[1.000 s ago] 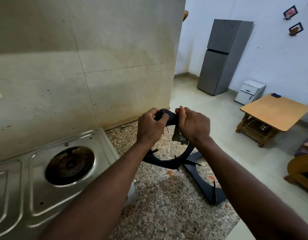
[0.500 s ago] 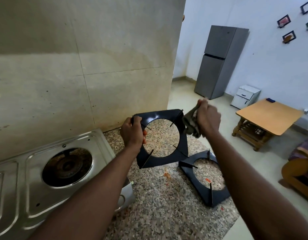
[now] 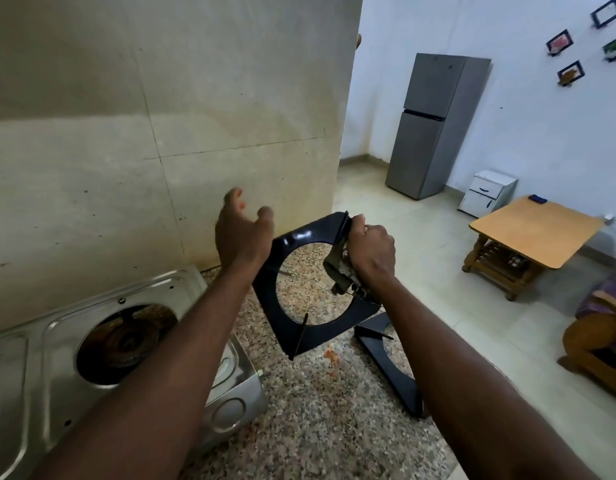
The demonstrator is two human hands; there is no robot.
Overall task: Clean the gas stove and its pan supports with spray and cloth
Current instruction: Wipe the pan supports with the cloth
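Observation:
A black square pan support (image 3: 292,327) with a round opening hangs tilted above the granite counter. My right hand (image 3: 369,251) grips its upper right corner together with a dirty grey cloth (image 3: 341,271) bunched against the frame. My left hand (image 3: 242,233) is off the support, just left of its upper left edge, fingers spread and relaxed. A second black pan support (image 3: 389,372) lies flat on the counter, partly hidden by my right forearm. The steel gas stove (image 3: 33,375) sits at the lower left with a bare, grimy burner (image 3: 123,341).
The speckled granite counter (image 3: 317,427) ends at its right edge, beyond which lies a tiled floor. A tiled wall (image 3: 161,116) stands behind the stove. Further right are a grey fridge (image 3: 434,126), a small white cabinet (image 3: 486,194) and a wooden table (image 3: 538,226).
My left hand has let go of the held pan support and opened. The right hand with the cloth now holds the support alone, which has tipped and dropped lower to the right.

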